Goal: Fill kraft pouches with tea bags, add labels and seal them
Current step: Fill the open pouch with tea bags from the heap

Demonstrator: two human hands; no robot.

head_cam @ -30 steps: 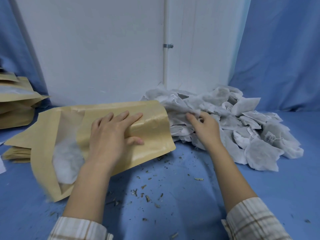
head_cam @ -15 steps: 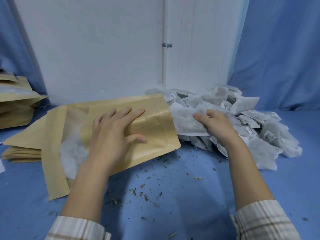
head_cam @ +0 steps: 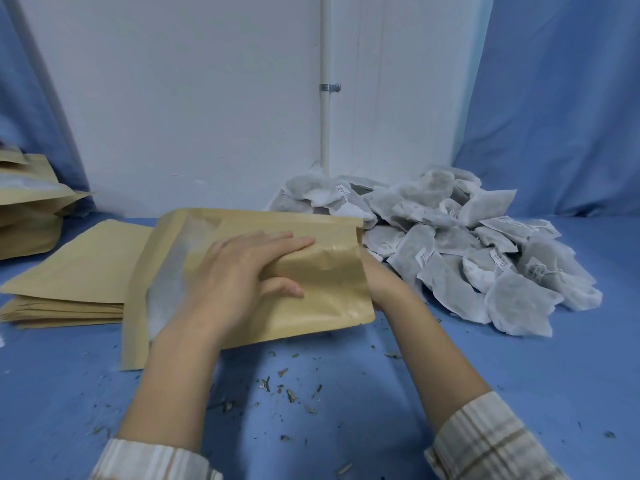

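Observation:
A kraft pouch (head_cam: 325,292) with a clear window lies tilted at the middle of the blue table, its open mouth facing right. My left hand (head_cam: 242,275) grips its upper face, fingers on top and thumb below. My right hand (head_cam: 379,282) is pushed into the pouch mouth; its fingers are hidden inside, so what they hold cannot be seen. White tea bag material shows through the window (head_cam: 169,278). A large pile of white tea bags (head_cam: 450,247) lies just right of the pouch.
A flat stack of empty kraft pouches (head_cam: 79,271) lies at the left. Filled pouches (head_cam: 27,209) are piled at the far left edge. Loose tea crumbs (head_cam: 287,389) litter the blue table (head_cam: 519,375) in front. A white wall and pipe (head_cam: 325,98) stand behind.
My right hand took a tea bag from the pile, carried it left and went into the pouch mouth. My left hand kept its hold while the pouch shifted right.

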